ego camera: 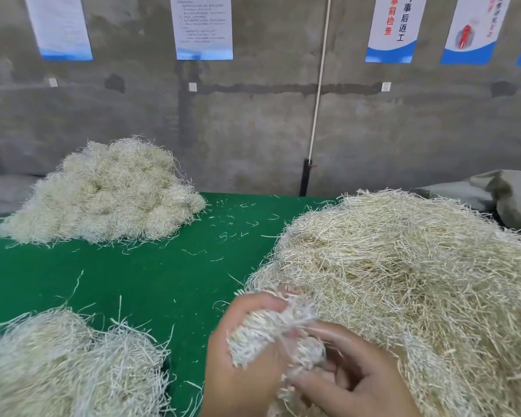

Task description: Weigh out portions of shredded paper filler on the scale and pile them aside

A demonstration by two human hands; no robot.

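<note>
Both hands work a tuft of shredded paper

The left hand [241, 350] and right hand [355, 377] grip one paper tuft [271, 329] beside the big heap [403, 266]. Two more piles [103, 194] [66, 365] sit on the green table [163, 275].

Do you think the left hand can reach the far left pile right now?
Likely yes: only stray strands lie on the cloth between, though the left hand and right hand both grip a tuft.

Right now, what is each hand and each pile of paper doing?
left hand, grips the bunch
right hand, fingers pinch the bunch
bunch, held in both hands, blurred
big pile, heaped loose on the right
far pile, heaped at back left
near pile, heaped at front left
green table, strewn with stray strands
</note>
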